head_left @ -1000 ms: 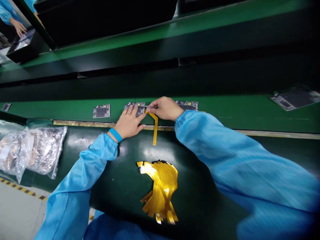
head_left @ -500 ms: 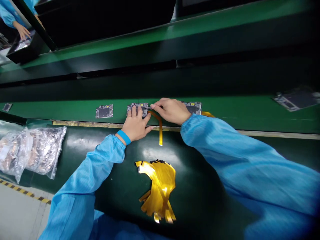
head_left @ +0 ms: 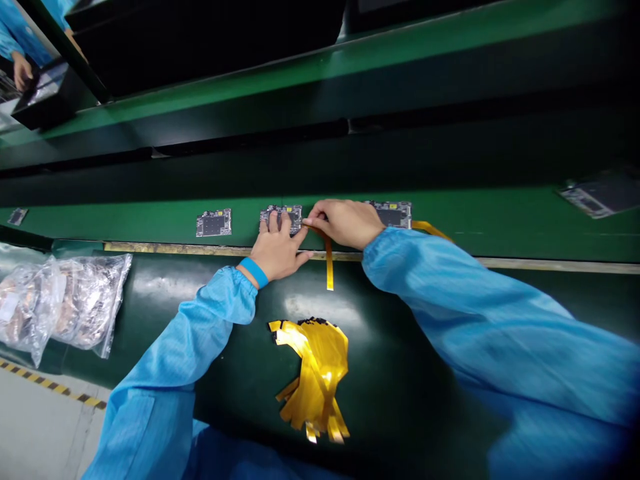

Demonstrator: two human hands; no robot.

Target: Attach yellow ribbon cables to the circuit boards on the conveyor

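Observation:
My left hand (head_left: 277, 247) lies with spread fingers over a circuit board (head_left: 296, 215), its fingertips resting on the board's face. At the board's right edge my right hand (head_left: 347, 221) is closed in a pinch on the end of a gold flat flex cable (head_left: 329, 263). The cable's free tail hangs down over the pale edge strip of the green belt. Part of the cable's upper end is hidden by the fingers, so I cannot tell if it sits in the connector. Just behind my right hand is a second circuit board (head_left: 395, 215) with another gold flex cable (head_left: 433, 230) at its right side.
A fanned pile of gold flex cables (head_left: 320, 377) lies below my hands. Another board (head_left: 214, 223) is at left on the belt (head_left: 480, 230), and a blurred one (head_left: 600, 197) at far right. Clear bags (head_left: 90, 300) lie left. A co-worker's hand (head_left: 23, 70) is by a black bin (head_left: 43, 110).
The boards on the belt have shifted slightly right, and both my hands have moved with the board. My right fingertips now pinch closer to the cable's end. The co-worker's hand has moved left.

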